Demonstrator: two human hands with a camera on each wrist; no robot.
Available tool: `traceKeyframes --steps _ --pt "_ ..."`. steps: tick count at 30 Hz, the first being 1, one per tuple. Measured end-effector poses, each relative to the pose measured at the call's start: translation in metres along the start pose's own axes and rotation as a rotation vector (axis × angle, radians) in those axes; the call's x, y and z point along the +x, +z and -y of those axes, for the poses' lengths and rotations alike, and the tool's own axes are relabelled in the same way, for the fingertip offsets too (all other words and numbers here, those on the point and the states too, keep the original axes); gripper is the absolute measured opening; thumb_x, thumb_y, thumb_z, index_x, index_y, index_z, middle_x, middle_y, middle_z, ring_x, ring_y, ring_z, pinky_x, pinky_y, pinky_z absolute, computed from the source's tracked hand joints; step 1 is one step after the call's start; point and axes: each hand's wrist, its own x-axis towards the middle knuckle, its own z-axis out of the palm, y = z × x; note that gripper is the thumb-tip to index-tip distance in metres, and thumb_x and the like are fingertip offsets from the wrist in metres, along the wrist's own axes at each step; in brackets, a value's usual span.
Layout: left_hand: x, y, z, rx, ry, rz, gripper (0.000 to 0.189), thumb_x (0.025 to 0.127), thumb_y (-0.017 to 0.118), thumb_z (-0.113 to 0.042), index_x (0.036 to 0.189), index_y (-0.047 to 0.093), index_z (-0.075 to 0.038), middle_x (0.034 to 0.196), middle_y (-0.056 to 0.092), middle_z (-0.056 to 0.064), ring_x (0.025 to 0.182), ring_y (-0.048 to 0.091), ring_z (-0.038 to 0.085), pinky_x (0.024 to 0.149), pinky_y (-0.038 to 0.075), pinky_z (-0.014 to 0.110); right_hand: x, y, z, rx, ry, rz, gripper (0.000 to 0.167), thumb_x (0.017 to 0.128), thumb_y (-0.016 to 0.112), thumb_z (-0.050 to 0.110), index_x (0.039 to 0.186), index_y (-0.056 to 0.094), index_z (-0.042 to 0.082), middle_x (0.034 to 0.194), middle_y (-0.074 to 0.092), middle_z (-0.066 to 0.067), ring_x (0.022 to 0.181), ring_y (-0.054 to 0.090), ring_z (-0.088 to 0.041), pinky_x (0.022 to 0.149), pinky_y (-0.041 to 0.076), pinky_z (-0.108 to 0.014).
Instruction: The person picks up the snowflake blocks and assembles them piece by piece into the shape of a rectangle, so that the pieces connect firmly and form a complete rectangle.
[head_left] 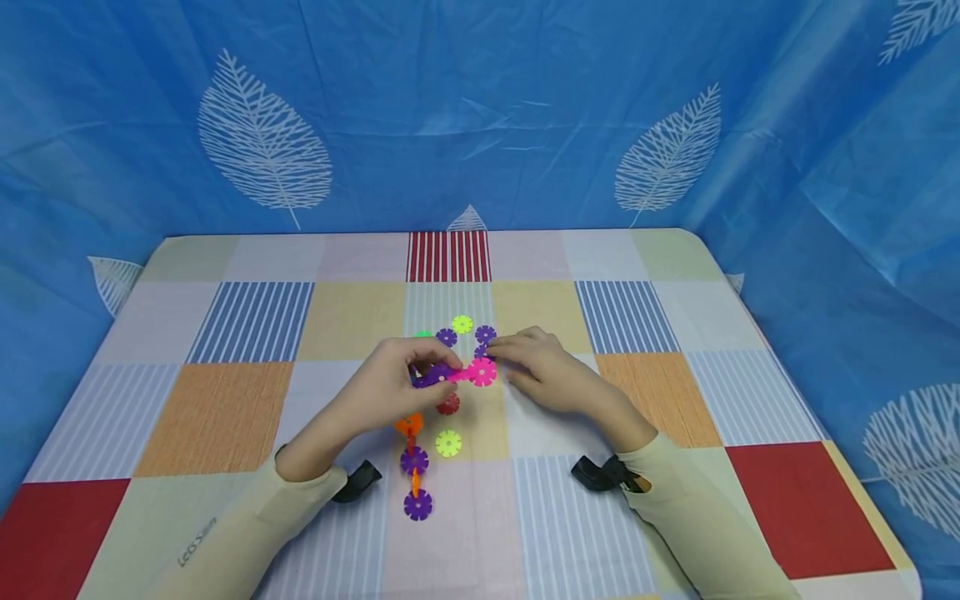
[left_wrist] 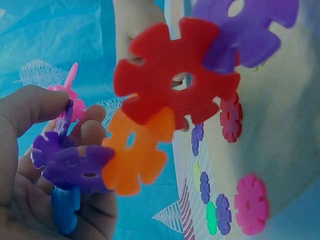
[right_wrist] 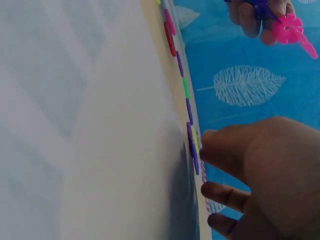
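Note:
My left hand (head_left: pixel 397 379) pinches a linked chain of notched plastic discs by a purple disc (left_wrist: pixel 80 167). Pink discs (head_left: pixel 482 372) stick out from the chain's right end. Toward me hang an orange disc (left_wrist: pixel 135 150), a red disc (left_wrist: pixel 172 75) and purple ones, and a blue disc (left_wrist: pixel 66 210) lies against the palm. My right hand (head_left: pixel 547 367) is to the right, its fingers loosely bent and nothing gripped. Its fingertips are right at a loose purple disc (head_left: pixel 482 352) on the table.
Loose discs lie on the patchwork tablecloth (head_left: pixel 645 533): a yellow-green disc (head_left: pixel 448 443) and a red disc (head_left: pixel 448 404) near the chain, a pink disc (left_wrist: pixel 251 204), and a green disc (left_wrist: pixel 212 218) among purple ones farther back. A blue leaf-print curtain (head_left: pixel 480 108) hangs behind the table.

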Motion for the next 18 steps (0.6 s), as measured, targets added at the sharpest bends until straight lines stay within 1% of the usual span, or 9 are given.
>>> traceKeyframes --steps 3,5,10,13,18 --pt "0.0003 -0.0003 -0.0003 -0.015 -0.003 0.016 0.021 0.083 0.076 -0.009 0.101 0.07 -0.017 0.092 0.065 -0.009 0.079 0.059 0.013 0.069 0.054 0.029 -0.0005 0.0003 0.002 -0.028 0.01 0.019 0.036 0.096 0.06 0.016 0.132 0.061 0.017 0.136 0.057 0.003 0.122 0.043 -0.022 0.091 0.033 -0.047" --pt "0.0005 -0.0004 -0.0004 -0.023 -0.007 0.024 0.023 0.082 0.075 -0.006 0.102 0.07 -0.016 0.095 0.066 -0.009 0.082 0.061 0.012 0.072 0.055 0.029 -0.001 0.0001 0.0028 -0.037 0.02 0.02 0.035 0.096 0.062 0.017 0.13 0.063 0.019 0.132 0.059 0.004 0.12 0.043 -0.02 0.088 0.032 -0.046" --pt "0.0007 -0.0005 -0.0008 -0.024 -0.025 0.041 0.027 0.081 0.074 -0.003 0.105 0.069 -0.015 0.099 0.066 -0.008 0.088 0.063 0.009 0.076 0.055 0.03 -0.0017 -0.0006 0.0041 -0.062 0.035 0.015 0.034 0.093 0.066 0.016 0.126 0.065 0.017 0.121 0.061 0.004 0.115 0.045 -0.02 0.087 0.032 -0.044" --pt "0.0005 -0.0005 -0.0014 -0.021 -0.042 0.05 0.028 0.081 0.074 -0.003 0.105 0.069 -0.016 0.1 0.066 -0.009 0.09 0.063 0.008 0.077 0.054 0.03 -0.002 -0.0007 0.005 -0.081 0.055 0.03 0.034 0.091 0.069 0.016 0.125 0.066 0.014 0.114 0.061 0.003 0.11 0.046 -0.02 0.086 0.032 -0.042" --pt "-0.0001 -0.0009 -0.0028 -0.021 -0.042 0.056 0.028 0.081 0.076 -0.005 0.106 0.069 -0.015 0.1 0.066 -0.008 0.091 0.063 0.009 0.078 0.054 0.03 -0.0021 -0.0006 0.0061 -0.097 0.084 0.047 0.033 0.09 0.071 0.018 0.123 0.067 0.012 0.108 0.058 0.001 0.104 0.046 -0.018 0.084 0.032 -0.038"
